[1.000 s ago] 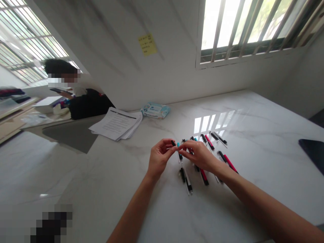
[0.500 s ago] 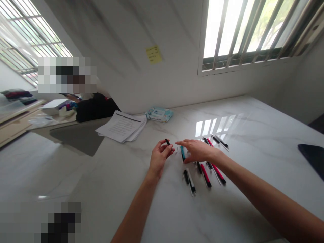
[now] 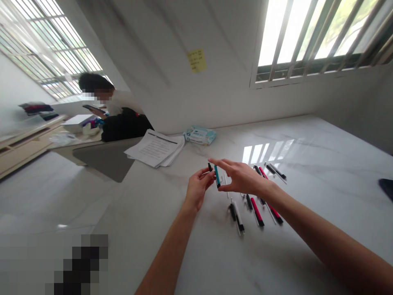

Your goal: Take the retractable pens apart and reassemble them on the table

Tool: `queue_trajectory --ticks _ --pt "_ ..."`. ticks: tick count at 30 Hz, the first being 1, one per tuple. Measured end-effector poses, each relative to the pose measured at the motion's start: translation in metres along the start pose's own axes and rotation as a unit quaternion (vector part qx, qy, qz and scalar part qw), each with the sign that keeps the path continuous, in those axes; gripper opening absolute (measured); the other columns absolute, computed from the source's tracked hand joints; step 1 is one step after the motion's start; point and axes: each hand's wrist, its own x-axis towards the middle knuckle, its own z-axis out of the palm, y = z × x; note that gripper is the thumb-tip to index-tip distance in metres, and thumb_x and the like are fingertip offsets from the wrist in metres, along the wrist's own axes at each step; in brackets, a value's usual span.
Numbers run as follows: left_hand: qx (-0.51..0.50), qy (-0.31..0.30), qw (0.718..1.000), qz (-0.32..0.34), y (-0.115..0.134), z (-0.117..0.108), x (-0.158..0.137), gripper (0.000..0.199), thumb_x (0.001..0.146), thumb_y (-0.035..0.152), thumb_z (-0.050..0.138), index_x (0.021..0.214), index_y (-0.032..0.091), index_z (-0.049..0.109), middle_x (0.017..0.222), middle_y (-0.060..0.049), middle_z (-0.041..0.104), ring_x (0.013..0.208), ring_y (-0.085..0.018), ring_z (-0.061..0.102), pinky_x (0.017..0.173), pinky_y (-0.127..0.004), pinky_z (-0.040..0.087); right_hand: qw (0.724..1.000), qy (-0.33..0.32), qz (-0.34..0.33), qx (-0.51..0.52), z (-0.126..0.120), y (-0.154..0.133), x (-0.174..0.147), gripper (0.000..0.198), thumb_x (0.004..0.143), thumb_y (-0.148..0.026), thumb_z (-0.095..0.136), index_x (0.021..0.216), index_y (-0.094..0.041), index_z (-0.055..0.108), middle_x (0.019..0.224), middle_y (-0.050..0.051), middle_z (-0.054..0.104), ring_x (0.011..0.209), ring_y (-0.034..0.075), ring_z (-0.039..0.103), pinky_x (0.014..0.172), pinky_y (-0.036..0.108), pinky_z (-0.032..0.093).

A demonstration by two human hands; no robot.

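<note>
Just above the table, my left hand (image 3: pixel 196 188) pinches a small black pen part (image 3: pixel 210 166) between thumb and fingers. My right hand (image 3: pixel 245 178) has a teal pen barrel (image 3: pixel 217 176) with a dark end between thumb and fingertips, close beside the black part. A thin white refill (image 3: pixel 226 186) shows behind the right thumb. Nearer to me lie a pale barrel (image 3: pixel 237 215) and a black piece (image 3: pixel 232 212). Red barrels (image 3: pixel 257 212), more black pieces and refills rest under and beyond my right forearm, which hides some of them.
A marble-patterned table (image 3: pixel 202 254) carries a stack of printed papers (image 3: pixel 155 148) and a wipes pack (image 3: pixel 200 135) by the wall. A dark flat object (image 3: pixel 386 188) sits at the right edge. At the far left a person (image 3: pixel 123 110) sits holding a phone.
My right hand has picked the teal barrel up from the table and brought it left, next to the black part in my left hand. The view has shifted slightly.
</note>
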Motion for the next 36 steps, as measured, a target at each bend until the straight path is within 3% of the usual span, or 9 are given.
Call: queue_trajectory --ticks 8,11,13,17,26,31,36 --pt "0.022 -0.026 0.999 -0.027 -0.004 -0.002 0.001 0.043 0.067 0.031 0.09 0.105 0.015 0.078 0.096 -0.008 0.079 0.079 -0.013 0.068 0.08 -0.026 0.052 0.999 -0.001 -0.035 -0.002 0.008 0.006 0.0 0.091 0.083 -0.036 0.082 0.16 -0.032 0.033 0.146 0.01 0.059 0.099 0.024 0.071 0.086 0.036 0.056" --pt "0.018 -0.012 1.0 -0.016 -0.003 -0.003 0.003 0.044 0.065 0.032 0.091 0.104 0.016 0.079 0.095 -0.007 0.079 0.081 -0.013 0.068 0.082 -0.026 0.051 1.0 -0.003 -0.019 0.025 0.005 0.015 0.003 0.089 0.083 -0.041 0.083 0.158 -0.033 0.036 0.145 0.009 0.06 0.091 0.021 0.07 0.086 0.035 0.055" --pt "0.017 0.008 1.0 0.008 -0.001 -0.005 0.004 0.045 0.062 0.033 0.093 0.101 0.017 0.079 0.093 -0.006 0.079 0.083 -0.014 0.068 0.083 -0.027 0.051 0.999 0.008 0.013 0.037 0.005 0.025 0.005 0.073 0.086 -0.043 0.08 0.151 -0.03 0.049 0.138 0.009 0.064 0.085 0.018 0.069 0.084 0.034 0.054" --pt "0.042 0.027 0.998 0.025 0.002 -0.006 0.005 0.046 0.059 0.036 0.094 0.1 0.02 0.08 0.098 -0.006 0.079 0.087 -0.015 0.068 0.082 -0.028 0.049 0.998 -0.004 0.057 0.019 0.013 0.045 0.009 0.023 0.093 -0.033 0.073 0.113 -0.022 0.075 0.107 0.006 0.075 0.088 0.019 0.067 0.081 0.031 0.05" --pt "0.114 0.034 0.987 0.11 0.002 -0.003 0.005 0.043 0.066 0.038 0.089 0.103 0.018 0.08 0.106 -0.01 0.08 0.101 -0.023 0.07 0.091 -0.034 0.05 0.999 -0.014 0.037 -0.003 0.045 0.052 0.009 0.017 0.09 -0.025 0.077 0.107 -0.021 0.078 0.099 0.007 0.075 0.1 0.024 0.064 0.088 0.032 0.047" --pt "0.133 0.04 0.984 0.115 0.001 -0.004 0.006 0.041 0.07 0.038 0.086 0.104 0.017 0.079 0.104 -0.009 0.08 0.099 -0.023 0.071 0.091 -0.035 0.052 0.999 -0.033 0.025 0.011 0.042 0.044 0.009 0.005 0.089 -0.019 0.074 0.092 -0.02 0.078 0.094 0.007 0.075 0.098 0.023 0.064 0.087 0.032 0.046" --pt "0.162 0.031 0.976 0.141 -0.003 -0.005 0.008 0.036 0.073 0.037 0.083 0.103 0.017 0.079 0.1 -0.008 0.079 0.09 -0.02 0.07 0.086 -0.032 0.053 0.989 0.004 0.089 0.12 0.028 0.035 0.01 0.008 0.08 -0.017 0.07 0.087 -0.019 0.072 0.086 0.003 0.075 0.079 0.016 0.065 0.074 0.025 0.047"
